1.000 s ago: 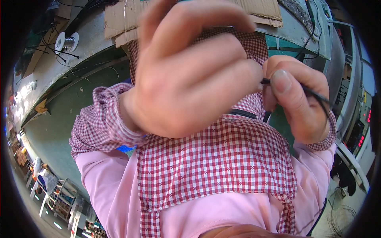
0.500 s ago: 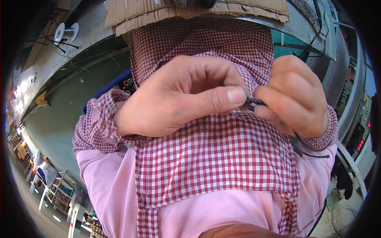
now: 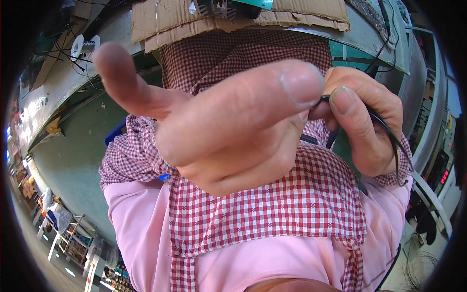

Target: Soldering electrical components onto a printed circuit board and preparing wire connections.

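- Pinched in closed fingers of the right hand, before the tabletop's near edge: thin black cable.
- At the cable's end: left hand, partly spread; fingers' hold on it hidden, cannot tell.
- Over the near edge: cardboard.
- Left along that edge: wire spool.

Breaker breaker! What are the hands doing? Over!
Right hand: pinching black cable. Left hand: beside it, grip hidden. Cable partly hidden behind the hands.

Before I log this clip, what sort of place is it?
Probably an electronics workshop: a spool of silvery wire on the bench, finned metal parts by a green board, and equipment with red displays.
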{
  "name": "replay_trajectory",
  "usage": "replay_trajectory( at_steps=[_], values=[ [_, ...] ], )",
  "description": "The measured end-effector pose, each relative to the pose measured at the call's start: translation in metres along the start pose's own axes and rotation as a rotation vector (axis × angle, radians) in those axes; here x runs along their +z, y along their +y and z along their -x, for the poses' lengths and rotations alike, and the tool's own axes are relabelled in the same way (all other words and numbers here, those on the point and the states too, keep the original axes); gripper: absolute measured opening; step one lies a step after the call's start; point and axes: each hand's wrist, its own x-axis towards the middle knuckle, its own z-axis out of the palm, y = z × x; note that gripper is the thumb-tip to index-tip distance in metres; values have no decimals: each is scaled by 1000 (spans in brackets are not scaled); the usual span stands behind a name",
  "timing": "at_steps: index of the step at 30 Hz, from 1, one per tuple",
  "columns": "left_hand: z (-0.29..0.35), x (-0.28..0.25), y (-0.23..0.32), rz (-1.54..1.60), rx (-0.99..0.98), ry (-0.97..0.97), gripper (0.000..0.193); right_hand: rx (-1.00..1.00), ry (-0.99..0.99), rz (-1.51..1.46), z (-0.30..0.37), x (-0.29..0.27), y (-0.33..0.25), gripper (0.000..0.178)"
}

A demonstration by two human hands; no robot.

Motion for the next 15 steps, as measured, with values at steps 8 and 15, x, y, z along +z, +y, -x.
replay_trajectory(
  at_steps=[8, 15],
  values=[
    [-18, -27, -9, 718, -597, -383, 25, -379, -12, 308, -5, -16, 8, 30],
    [-39, -26, -3, 429, -395, -387, 23, -515, -5, 431, -6, -13, 6, 26]
  ],
)
